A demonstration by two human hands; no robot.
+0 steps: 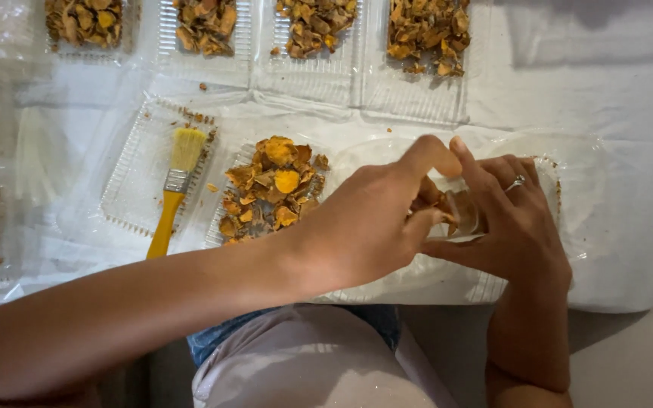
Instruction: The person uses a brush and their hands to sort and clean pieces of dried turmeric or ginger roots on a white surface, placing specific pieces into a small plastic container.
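My left hand (372, 219) reaches across from the left and pinches a few dried orange slices (428, 198) between its fingers. My right hand (519, 223), wearing a ring, cups a small clear container (466, 211) right against the left fingertips. Both hands hover over a clear plastic tray (568, 162) at the table's front right. Just left of them a heap of dried orange-yellow slices (272, 189) lies on another clear tray (217, 230).
A yellow-handled brush (174, 189) lies on a clear ridged tray (134, 162) at left. Along the back, several clear trays hold more dried slices (426, 32). A white cloth (568, 83) covers the table; its front edge runs near my lap.
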